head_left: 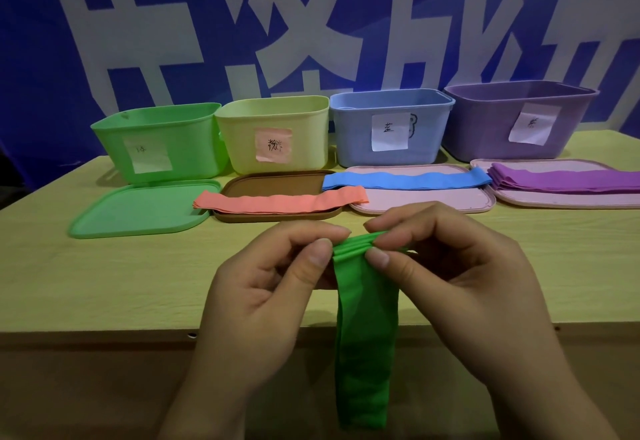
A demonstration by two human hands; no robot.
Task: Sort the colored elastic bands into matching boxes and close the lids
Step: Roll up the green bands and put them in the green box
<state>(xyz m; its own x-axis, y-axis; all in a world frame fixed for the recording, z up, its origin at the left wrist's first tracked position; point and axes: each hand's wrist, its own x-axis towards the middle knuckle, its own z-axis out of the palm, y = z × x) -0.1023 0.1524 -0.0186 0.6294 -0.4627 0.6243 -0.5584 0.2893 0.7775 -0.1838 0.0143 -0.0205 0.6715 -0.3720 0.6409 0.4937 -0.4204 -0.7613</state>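
fingers [317, 256] pinching green bands [367, 318] (past table edge [104, 330])

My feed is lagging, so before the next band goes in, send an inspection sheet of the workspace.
Surface: wooden table.
Job's things: green box, yellow box, blue box and purple box, all open; pink bands on brown lid, blue bands and purple bands on pink lids, green lid bare.
Clutter: nothing seen.
Hands: left hand and right hand pinch green bands.
Cables: nothing seen.
Surroundings: blue banner.
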